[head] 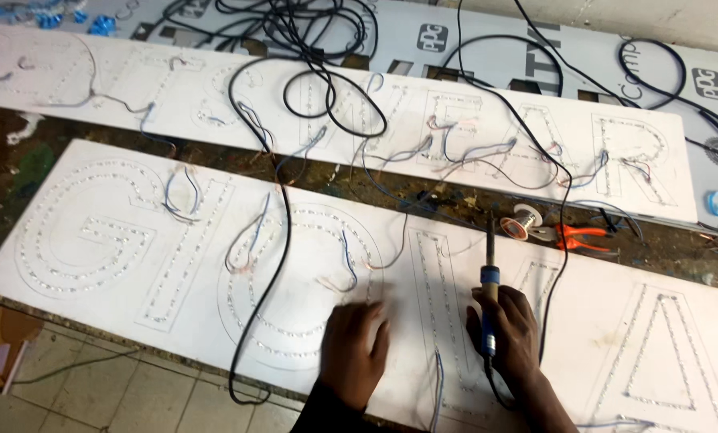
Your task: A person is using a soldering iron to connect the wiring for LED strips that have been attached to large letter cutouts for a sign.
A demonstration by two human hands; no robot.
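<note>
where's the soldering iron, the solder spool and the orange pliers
soldering iron (490, 277): head view, blue handle above the right hand
solder spool (525, 220): head view, reel's face
orange pliers (580, 236): head view, orange handles

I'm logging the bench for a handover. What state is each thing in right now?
Soldering iron: upright in right hand, tip up.
Left hand: flat on near board, holding nothing.
Solder spool: lying on bench.
Orange pliers: lying, untouched.
Black cable: loose across boards.

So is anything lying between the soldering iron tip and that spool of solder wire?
Nothing visible does. The right hand holds the soldering iron with its tip pointing up at the solder spool; only bare white board lies between them. A black cable runs just right of that gap.
</note>
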